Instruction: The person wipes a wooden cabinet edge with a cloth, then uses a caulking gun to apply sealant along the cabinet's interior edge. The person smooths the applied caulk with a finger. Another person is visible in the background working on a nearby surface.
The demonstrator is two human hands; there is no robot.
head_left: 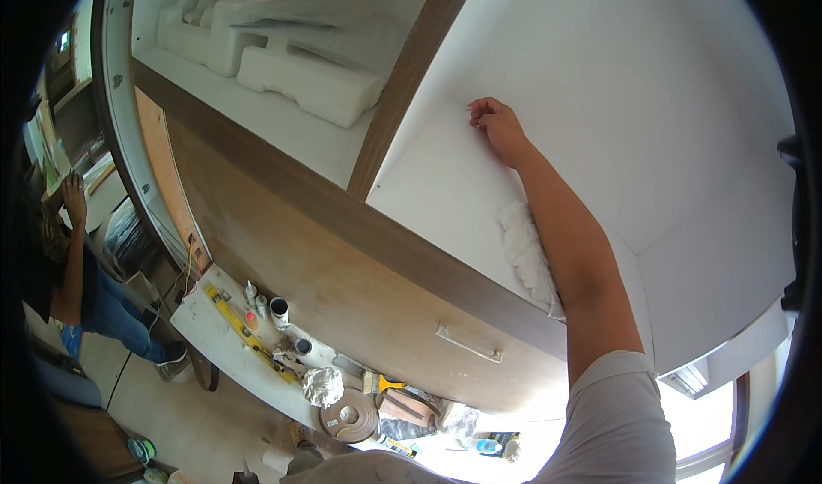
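Note:
My right hand [499, 128] reaches into the white compartment [591, 81] of a wall cabinet, close to its inner left corner. Its fingers are curled and pressed together. Whatever they may hold is too small to make out. Below the forearm, a crumpled white cloth [527, 253] lies on the compartment floor near the brown front edge [479, 265]. A brown upright divider [415, 81] stands to the left of the hand. My left hand is out of view.
White foam packing [312, 81] fills the left compartment. Below, a counter [205, 313] carries a yellow spirit level [235, 321], a roll of brown edging [349, 415], a paintbrush [381, 383] and crumpled foil [323, 386]. Another person [77, 261] stands at the far left.

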